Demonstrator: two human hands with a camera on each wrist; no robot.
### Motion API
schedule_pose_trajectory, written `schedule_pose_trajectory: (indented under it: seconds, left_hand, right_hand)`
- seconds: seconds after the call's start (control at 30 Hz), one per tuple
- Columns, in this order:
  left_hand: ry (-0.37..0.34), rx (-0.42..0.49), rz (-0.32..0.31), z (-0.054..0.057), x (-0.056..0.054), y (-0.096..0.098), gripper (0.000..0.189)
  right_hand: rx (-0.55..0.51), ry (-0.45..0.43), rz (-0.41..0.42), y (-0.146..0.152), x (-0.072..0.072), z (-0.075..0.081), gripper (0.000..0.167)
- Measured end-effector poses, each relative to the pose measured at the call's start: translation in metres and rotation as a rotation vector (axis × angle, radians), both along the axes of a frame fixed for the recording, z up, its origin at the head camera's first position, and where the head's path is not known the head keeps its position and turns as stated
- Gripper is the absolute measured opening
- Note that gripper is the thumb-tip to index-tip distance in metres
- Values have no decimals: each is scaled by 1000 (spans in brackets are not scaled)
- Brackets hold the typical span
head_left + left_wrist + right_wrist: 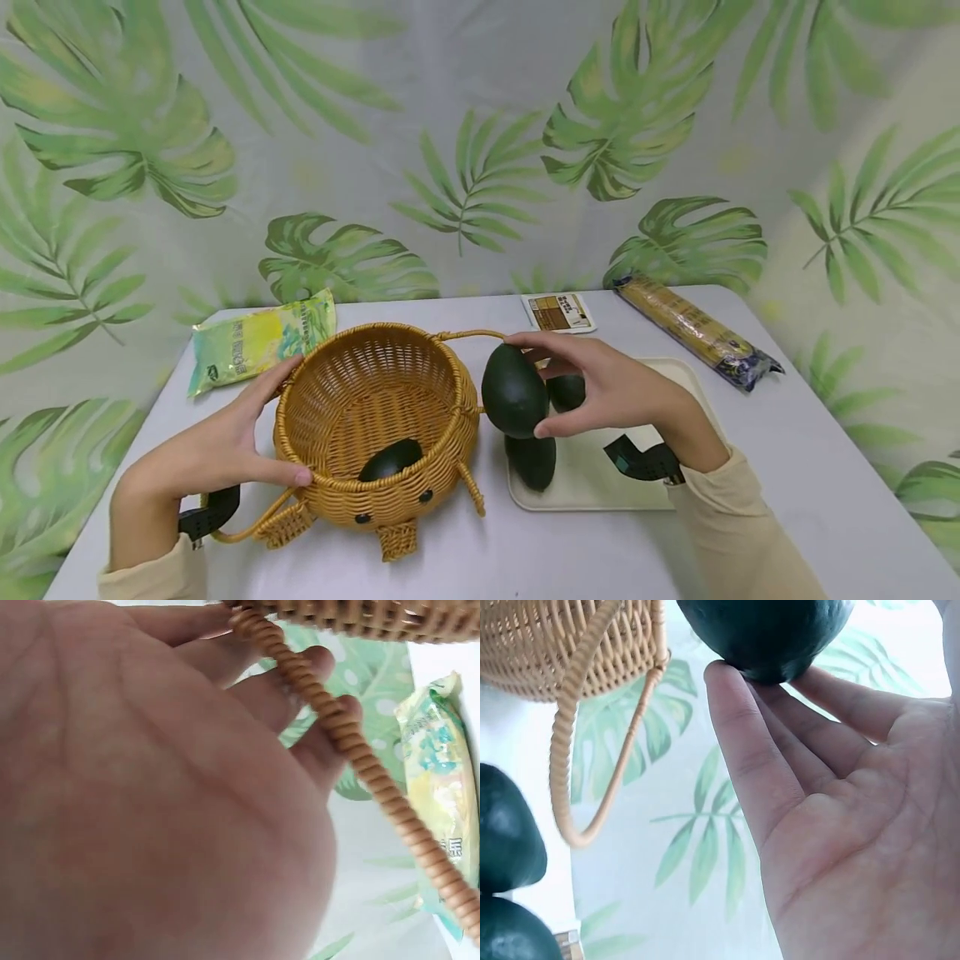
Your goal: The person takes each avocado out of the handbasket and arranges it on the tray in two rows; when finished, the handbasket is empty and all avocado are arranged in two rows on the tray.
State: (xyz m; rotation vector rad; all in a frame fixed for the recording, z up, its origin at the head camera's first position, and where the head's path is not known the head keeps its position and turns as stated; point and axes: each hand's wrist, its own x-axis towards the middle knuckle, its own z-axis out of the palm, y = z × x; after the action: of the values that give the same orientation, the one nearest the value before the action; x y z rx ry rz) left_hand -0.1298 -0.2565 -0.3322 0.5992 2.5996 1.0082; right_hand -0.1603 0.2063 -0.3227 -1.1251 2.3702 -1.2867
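Observation:
A wicker basket [348, 500] shaped like an animal, with button-like eyes and a snout, stands left of centre. My left hand [217, 446] grips its left side, thumb on the front rim and fingers at the rear left. In the left wrist view, the fingers lie against a coiled handle [390, 799]. Inside the basket rests one dark green avocado [392, 460]. My right hand [607, 383] holds another avocado [513, 392] between thumb and fingertips, just right of the basket rim. Beneath and behind it, two more avocados [532, 465] lie on a cream tray [600, 498].
A green and yellow packet [258, 342] lies behind the basket at left. Toward the back edge sit a small brown-and-white packet [558, 312] and a long pack [686, 325] that looks like noodles. A leaf-patterned curtain [465, 167] hangs behind the white table.

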Motion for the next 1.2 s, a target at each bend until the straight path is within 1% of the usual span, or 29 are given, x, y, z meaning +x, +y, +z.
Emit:
schedule_pose_trajectory:
  seconds: [0.1,0.17,0.23,0.37,0.47,0.7,0.87,1.07,1.2]
  left_hand:
    - [0,12,-2,-3,1,-2,131]
    - [12,13,-21,-3,-1,-2,132]
    - [9,11,-32,-2,-4,0,133]
    - [-23,6,-30,-1,-8,3,133]
    - [-50,8,-10,-1,-7,3,132]
    - [-31,0,-9,-3,-3,-2,133]
    - [-29,3,-5,-4,-2,-3,133]
    - [-27,9,-15,-3,-3,-3,132]
    - [-28,12,-18,-4,-3,-4,132]
  right_hand:
    - [-15,7,-13,4,1,-5,89]
    - [-19,16,-27,10,3,-9,89]
    - [-26,18,-41,16,5,-13,90]
    - [-26,13,-70,27,11,-20,91]
    - [-2,20,-94,33,13,-24,91]
    - [32,17,-124,42,16,-34,90]
    - [42,4,-157,51,20,-42,89]
    - [20,-26,-156,61,25,-54,88]
    - [28,-45,-164,66,28,-62,88]
